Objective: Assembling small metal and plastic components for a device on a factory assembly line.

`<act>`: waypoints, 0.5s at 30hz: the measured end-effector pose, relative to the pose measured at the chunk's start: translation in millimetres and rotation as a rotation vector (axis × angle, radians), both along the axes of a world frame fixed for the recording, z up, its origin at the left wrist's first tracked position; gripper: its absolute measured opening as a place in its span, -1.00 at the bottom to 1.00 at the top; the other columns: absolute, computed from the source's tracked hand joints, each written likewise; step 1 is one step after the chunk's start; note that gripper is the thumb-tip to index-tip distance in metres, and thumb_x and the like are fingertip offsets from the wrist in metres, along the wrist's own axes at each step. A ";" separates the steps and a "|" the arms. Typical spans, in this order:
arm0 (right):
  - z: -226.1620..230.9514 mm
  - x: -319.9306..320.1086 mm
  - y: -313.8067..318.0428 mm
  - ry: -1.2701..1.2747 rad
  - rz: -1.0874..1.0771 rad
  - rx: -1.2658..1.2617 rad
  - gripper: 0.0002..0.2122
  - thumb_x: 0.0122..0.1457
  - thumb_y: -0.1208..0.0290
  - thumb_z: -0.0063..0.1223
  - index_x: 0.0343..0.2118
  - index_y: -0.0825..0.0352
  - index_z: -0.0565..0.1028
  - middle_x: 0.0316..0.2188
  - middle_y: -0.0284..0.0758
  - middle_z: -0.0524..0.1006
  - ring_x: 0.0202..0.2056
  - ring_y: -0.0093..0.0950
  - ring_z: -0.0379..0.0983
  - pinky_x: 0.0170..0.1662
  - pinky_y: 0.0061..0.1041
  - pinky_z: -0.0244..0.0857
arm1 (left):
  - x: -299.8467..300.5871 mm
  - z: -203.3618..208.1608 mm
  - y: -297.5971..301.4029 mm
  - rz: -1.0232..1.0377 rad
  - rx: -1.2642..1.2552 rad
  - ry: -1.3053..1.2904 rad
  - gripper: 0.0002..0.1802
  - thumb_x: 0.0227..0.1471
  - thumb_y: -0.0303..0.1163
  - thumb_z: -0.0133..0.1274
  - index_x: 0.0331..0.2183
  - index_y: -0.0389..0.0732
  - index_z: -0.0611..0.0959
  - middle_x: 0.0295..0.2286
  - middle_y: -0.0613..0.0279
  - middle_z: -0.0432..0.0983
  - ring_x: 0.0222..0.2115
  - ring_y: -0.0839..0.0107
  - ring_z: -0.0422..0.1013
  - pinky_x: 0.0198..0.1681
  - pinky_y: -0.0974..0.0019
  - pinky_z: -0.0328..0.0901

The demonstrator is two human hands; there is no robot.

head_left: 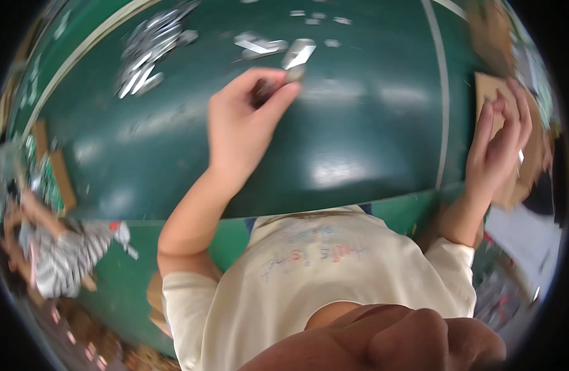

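Note:
My left hand (238, 127) is raised over the green table, thumb and fingers pinched on the near end of a shiny, elongated silver piece (298, 55). The piece is blurred, and its exact kind is unclear. Just past it on the table lie a few similar silver pieces (258, 46). Over at the right, my right hand (497, 139) is at an opened cardboard box (522, 176), its fingers bent and apart from the thumb. Nothing shows between them.
A heap of silver pieces (154, 46) lies at the far left, with several small bright pieces (315, 18) at the far middle. Pale strips (444, 93) run along the table. Cardboard (62, 179) stands at the left edge, near another person in a striped top (71, 256).

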State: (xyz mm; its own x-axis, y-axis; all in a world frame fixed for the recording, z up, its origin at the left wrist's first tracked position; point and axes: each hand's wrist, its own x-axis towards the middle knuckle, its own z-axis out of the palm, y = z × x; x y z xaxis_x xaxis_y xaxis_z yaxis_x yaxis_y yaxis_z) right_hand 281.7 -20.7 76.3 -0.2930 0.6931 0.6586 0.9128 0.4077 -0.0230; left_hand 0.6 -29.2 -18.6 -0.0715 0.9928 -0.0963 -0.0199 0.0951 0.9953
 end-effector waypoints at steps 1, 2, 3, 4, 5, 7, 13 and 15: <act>2.5 34.1 -6.3 -0.173 -0.195 0.033 -0.90 0.06 0.52 0.05 -0.38 0.41 0.41 -0.14 -0.15 0.39 0.02 -0.25 0.23 0.01 -0.35 0.10 | 1.5 5.9 -2.1 -0.068 -0.041 0.162 -0.85 -0.08 -0.46 0.15 -0.40 -0.32 0.60 -0.57 0.42 0.46 -0.55 0.72 0.29 -0.46 0.60 0.21; -0.9 68.5 -14.5 -0.251 -0.344 0.105 -0.90 0.05 0.48 0.07 -0.41 0.37 0.43 -0.09 -0.17 0.37 0.04 -0.24 0.18 0.05 -0.31 0.03 | 1.4 7.7 -4.7 -0.084 -0.040 0.269 -0.85 -0.08 -0.44 0.15 -0.40 -0.31 0.61 -0.57 0.34 0.48 -0.56 0.68 0.32 -0.46 0.56 0.24; -3.5 109.3 -24.2 -0.331 -0.444 0.137 -0.90 0.05 0.44 0.08 -0.41 0.34 0.44 -0.07 -0.16 0.37 0.02 -0.22 0.18 0.06 -0.30 0.01 | 0.1 8.4 -4.1 -0.104 -0.016 0.481 -0.84 -0.08 -0.44 0.15 -0.39 -0.31 0.60 -0.56 0.23 0.49 -0.57 0.58 0.37 -0.46 0.50 0.27; -7.3 152.7 -33.1 -0.393 -0.550 0.096 -0.88 0.02 0.41 0.10 -0.42 0.32 0.45 -0.07 -0.15 0.36 0.00 -0.19 0.19 0.06 -0.29 0.00 | 2.3 8.7 -0.2 -0.097 0.031 0.628 -0.86 -0.08 -0.47 0.13 -0.40 -0.30 0.59 -0.55 0.15 0.48 -0.58 0.47 0.40 -0.45 0.47 0.29; -13.8 177.8 -43.1 -0.410 -0.613 0.061 -0.88 0.01 0.41 0.09 -0.43 0.32 0.45 -0.07 -0.15 0.36 0.00 -0.16 0.19 0.06 -0.27 0.02 | 2.5 9.1 1.7 -0.104 0.082 0.700 -0.90 -0.08 -0.50 0.11 -0.41 -0.29 0.59 -0.57 0.17 0.45 -0.60 0.41 0.39 -0.47 0.44 0.29; -32.4 204.5 -45.6 -0.411 -0.661 0.025 -0.88 0.01 0.42 0.06 -0.42 0.34 0.44 -0.12 -0.16 0.39 -0.04 -0.15 0.23 0.03 -0.23 0.08 | -3.6 5.7 0.9 -0.104 0.121 0.832 -0.93 -0.09 -0.54 0.10 -0.44 -0.27 0.58 -0.56 0.16 0.42 -0.59 0.39 0.38 -0.49 0.39 0.27; -55.8 245.3 -43.9 -0.041 -0.869 -0.034 -0.83 0.03 0.36 0.08 -0.36 0.30 0.40 -0.42 -0.22 0.47 -0.33 -0.30 0.44 -0.25 -0.35 0.30 | -10.8 -8.6 10.7 0.025 0.254 0.988 -0.87 -0.13 -0.49 0.11 -0.42 -0.24 0.53 -0.48 0.10 0.37 -0.46 0.15 0.36 -0.40 0.20 0.28; -42.8 259.7 -53.9 0.064 -0.854 0.009 -0.78 0.13 0.25 0.02 -0.28 0.29 0.40 -0.34 -0.27 0.52 -0.29 -0.41 0.47 -0.22 -0.44 0.33 | -7.7 -9.3 11.6 0.111 0.308 0.974 -0.81 -0.14 -0.49 0.11 -0.35 -0.24 0.55 -0.45 0.09 0.36 -0.43 0.14 0.37 -0.37 0.21 0.28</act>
State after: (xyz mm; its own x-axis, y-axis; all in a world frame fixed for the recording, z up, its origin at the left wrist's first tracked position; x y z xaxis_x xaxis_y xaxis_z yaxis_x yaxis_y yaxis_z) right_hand 541.3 -74.6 33.5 0.3651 0.6538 0.6627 0.9041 -0.4188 -0.0849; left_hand -7.1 -17.6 -27.9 -0.0751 0.9477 0.3103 0.8161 -0.1204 0.5652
